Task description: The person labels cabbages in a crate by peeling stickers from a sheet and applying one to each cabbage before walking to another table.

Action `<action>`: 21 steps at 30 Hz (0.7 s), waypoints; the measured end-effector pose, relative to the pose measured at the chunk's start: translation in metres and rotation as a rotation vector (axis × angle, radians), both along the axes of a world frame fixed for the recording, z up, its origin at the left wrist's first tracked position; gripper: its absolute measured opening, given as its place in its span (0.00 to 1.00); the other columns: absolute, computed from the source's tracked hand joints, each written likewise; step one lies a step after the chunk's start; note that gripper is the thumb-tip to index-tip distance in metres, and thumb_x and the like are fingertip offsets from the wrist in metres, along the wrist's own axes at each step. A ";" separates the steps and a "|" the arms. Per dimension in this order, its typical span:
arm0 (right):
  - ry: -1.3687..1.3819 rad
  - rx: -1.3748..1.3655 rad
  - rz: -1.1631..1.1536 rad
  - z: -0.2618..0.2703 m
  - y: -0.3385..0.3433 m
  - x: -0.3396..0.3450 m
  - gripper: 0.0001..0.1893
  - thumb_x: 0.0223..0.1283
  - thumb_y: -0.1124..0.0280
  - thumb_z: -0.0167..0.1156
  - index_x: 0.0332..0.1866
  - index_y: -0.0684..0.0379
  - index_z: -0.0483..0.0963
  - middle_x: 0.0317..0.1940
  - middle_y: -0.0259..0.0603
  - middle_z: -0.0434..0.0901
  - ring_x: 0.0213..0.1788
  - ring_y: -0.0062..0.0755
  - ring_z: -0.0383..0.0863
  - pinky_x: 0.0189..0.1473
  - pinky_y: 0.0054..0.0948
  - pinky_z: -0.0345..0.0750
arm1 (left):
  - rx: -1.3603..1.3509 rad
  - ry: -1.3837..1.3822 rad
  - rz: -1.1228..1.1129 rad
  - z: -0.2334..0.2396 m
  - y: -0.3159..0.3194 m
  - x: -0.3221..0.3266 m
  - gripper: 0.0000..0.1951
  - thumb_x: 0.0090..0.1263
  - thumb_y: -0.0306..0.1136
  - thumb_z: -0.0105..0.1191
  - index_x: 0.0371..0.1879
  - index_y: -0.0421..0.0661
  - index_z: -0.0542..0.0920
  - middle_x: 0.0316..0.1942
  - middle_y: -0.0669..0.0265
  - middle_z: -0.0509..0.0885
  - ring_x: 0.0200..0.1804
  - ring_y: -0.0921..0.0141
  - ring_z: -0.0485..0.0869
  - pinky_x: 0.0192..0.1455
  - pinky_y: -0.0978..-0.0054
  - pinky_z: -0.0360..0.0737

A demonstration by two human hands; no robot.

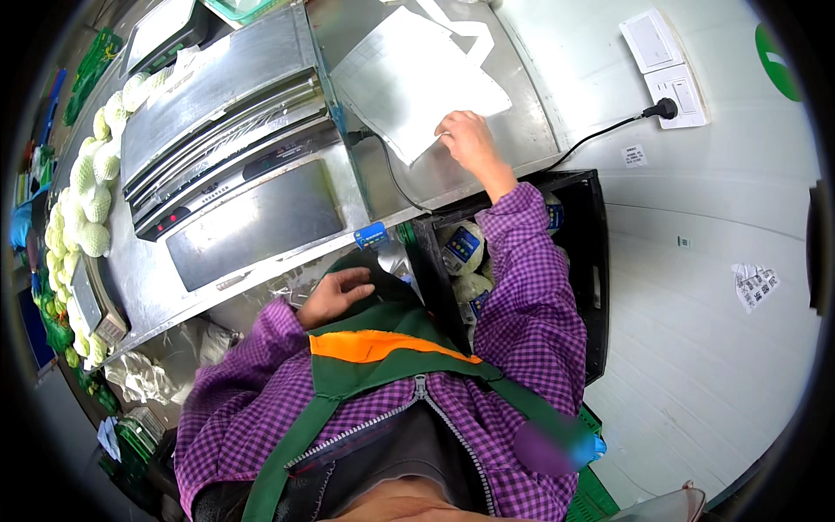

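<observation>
My right hand (pixel 468 147) is at the lower right edge of a white bag with handles (pixel 417 78), its thumb and fingers pinching that edge. The bag lies flat on the steel table (pixel 522 140), its handles pointing away from me. In front of my apron, my left hand (pixel 336 297) hangs with fingers apart and holds nothing. Left of the bag stands a film wrapping machine (pixel 228 130) with a dark flat plate (pixel 254 225) at its front.
A black crate (pixel 593 274) with wrapped, labelled round vegetables (pixel 464 248) stands below the table at the right. Produce in foam nets (pixel 91 196) lines the machine's far left. A black power cable (pixel 593 140) runs to the wall socket (pixel 682 98). A scale (pixel 160 32) stands at the upper left.
</observation>
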State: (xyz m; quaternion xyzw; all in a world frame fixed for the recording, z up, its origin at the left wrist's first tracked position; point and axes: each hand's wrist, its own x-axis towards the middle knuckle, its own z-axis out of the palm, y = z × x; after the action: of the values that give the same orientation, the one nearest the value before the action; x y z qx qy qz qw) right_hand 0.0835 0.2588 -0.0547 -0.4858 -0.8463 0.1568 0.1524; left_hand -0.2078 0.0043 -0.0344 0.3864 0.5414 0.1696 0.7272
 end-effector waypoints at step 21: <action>0.371 0.199 -0.053 0.128 -0.091 -0.008 0.12 0.54 0.74 0.64 0.45 0.58 0.80 0.42 0.39 0.81 0.47 0.40 0.78 0.53 0.36 0.73 | 0.882 0.139 0.132 0.057 0.161 0.090 0.10 0.71 0.31 0.58 0.44 0.37 0.83 0.34 0.66 0.87 0.38 0.78 0.81 0.44 0.80 0.77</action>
State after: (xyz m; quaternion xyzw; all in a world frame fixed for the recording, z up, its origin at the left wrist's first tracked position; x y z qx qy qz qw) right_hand 0.0759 0.1680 0.0736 -0.4533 -0.8020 0.1552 0.3568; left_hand -0.1179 0.1654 0.0222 0.6344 0.4886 0.4037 0.4425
